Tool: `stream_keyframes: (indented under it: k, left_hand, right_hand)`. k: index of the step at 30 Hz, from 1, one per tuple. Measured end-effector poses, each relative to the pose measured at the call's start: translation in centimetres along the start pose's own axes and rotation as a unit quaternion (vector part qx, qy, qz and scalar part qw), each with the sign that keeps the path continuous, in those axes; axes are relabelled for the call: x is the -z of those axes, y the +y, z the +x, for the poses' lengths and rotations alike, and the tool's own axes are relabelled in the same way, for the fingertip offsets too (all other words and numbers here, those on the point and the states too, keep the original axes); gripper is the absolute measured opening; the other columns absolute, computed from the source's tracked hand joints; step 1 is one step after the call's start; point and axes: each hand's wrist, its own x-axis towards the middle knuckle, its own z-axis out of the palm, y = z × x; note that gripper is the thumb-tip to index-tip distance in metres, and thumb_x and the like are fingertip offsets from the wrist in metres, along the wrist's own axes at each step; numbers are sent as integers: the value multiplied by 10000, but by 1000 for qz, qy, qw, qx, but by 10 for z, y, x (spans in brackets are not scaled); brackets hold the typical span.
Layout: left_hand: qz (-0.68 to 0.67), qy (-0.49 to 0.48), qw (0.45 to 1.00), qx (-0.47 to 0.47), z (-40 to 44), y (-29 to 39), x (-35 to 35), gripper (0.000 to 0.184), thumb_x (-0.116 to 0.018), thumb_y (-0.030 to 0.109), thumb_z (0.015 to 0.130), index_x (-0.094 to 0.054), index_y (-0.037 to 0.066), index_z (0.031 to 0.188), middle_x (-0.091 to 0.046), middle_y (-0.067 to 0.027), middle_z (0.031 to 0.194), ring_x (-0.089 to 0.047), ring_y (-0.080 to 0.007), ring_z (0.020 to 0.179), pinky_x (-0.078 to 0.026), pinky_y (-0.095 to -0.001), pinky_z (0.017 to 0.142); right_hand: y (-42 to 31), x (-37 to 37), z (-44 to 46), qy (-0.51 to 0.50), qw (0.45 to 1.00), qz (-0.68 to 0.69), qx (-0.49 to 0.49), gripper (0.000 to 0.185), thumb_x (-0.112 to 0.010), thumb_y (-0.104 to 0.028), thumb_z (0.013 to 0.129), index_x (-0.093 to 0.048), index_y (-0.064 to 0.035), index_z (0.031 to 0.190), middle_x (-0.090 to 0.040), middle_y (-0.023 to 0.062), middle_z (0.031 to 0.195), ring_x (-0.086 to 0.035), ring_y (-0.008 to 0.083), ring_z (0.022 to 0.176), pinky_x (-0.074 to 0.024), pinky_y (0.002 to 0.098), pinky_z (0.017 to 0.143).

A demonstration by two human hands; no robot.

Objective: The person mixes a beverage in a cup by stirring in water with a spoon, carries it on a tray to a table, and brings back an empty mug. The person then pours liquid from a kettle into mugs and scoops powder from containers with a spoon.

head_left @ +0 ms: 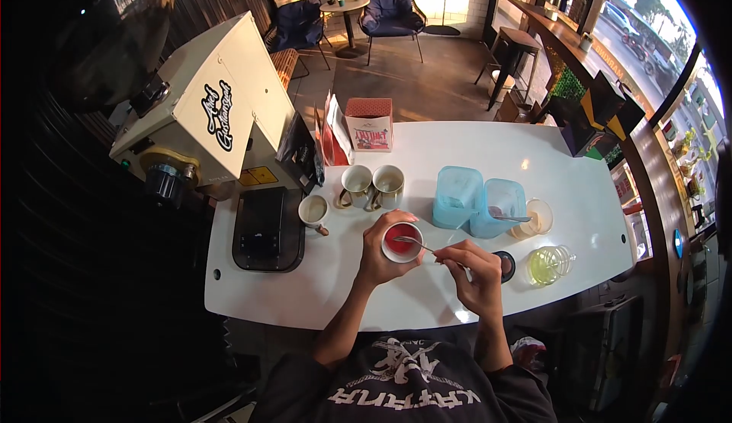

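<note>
My left hand (pixel 377 259) is wrapped round a white cup (pixel 402 257) with red liquid (pixel 396 234) inside. Pinched in my right hand (pixel 474 269) is a metal spoon (pixel 424 247), its bowl end dipping into that cup. Just beyond the hands stand two light blue plastic containers (pixel 455 203), the right one with a spoon handle (pixel 512 218) sticking out. A small dark round object (pixel 505 264) lies beside my right hand. Two mugs (pixel 387 187) stand together past my left hand, and a third mug (pixel 313 211) sits to their left.
A cream grinder (pixel 221 110) stands on the left of the white table (pixel 473 145), with a black scale-like platform (pixel 263 229) below it. To the right are a glass of yellowish liquid (pixel 544 265) and a pale cup (pixel 538 217). Boxes (pixel 370 126) line the back edge.
</note>
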Motion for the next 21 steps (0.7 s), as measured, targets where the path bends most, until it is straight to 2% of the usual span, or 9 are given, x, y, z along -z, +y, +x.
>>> stream_keyframes:
  k: [8,11,13,14,17,18,20,21]
  left_hand:
    - [18,-2,1000,-21,-1,1,-1,613,-898,157,586,-612,55,1119,-687,-100,1080,-694,-289,1001,-493,-455,1032]
    - [33,-2,999,-24,-4,2,-3,622,-899,135,571,-617,55,1119,-688,-100,1082,-700,-274,971,-526,-429,973]
    - [-41,-3,997,61,-11,2,-6,591,-901,112,594,-619,48,1109,-694,-98,1037,-704,-224,909,-558,-365,860]
    - [-42,-6,997,63,-14,1,-6,591,-901,112,594,-619,48,1109,-694,-98,1037,-704,-224,909,-558,-365,860]
    - [-37,-18,991,125,-24,-8,-9,503,-897,111,667,-621,35,1080,-687,-76,924,-671,-131,834,-550,-287,754]
    - [-42,-30,991,126,-29,-12,-11,503,-897,111,667,-621,35,1080,-687,-76,924,-671,-131,834,-550,-287,754]
    - [-4,-14,990,144,-38,-23,-12,480,-891,109,679,-625,30,1071,-678,-61,920,-661,-132,822,-547,-291,752]
    - [-4,-19,988,155,-42,-28,-12,468,-891,116,688,-626,25,1063,-671,-54,918,-653,-138,819,-541,-296,756]
  right_hand:
    - [-8,1,-8,-58,998,-35,7,229,-705,54,813,-726,-31,1025,-672,102,880,-636,255,775,-510,352,687]
    - [-8,-1,-8,-67,997,-42,27,242,-688,68,810,-713,-19,1034,-660,117,871,-630,281,786,-511,376,708]
    - [-7,0,-10,-59,996,-50,37,260,-674,82,801,-713,-9,1041,-673,121,885,-655,273,793,-522,376,712]
    - [-7,2,-11,-57,997,-51,34,260,-674,82,801,-713,-9,1041,-673,121,885,-655,273,793,-522,376,712]
    - [-1,13,-18,29,999,-9,-39,178,-625,78,870,-723,21,1007,-715,131,845,-714,214,751,-534,298,710]
    - [7,19,-21,48,998,3,-49,141,-597,20,946,-714,52,1019,-721,116,849,-702,175,765,-536,283,711]
    - [16,28,-34,140,964,149,-169,164,-603,-29,970,-699,66,1064,-725,118,853,-692,164,783,-539,280,729]
    - [22,36,-41,173,951,179,-185,225,-567,-90,1017,-681,94,1077,-720,114,860,-682,155,799,-545,290,737]
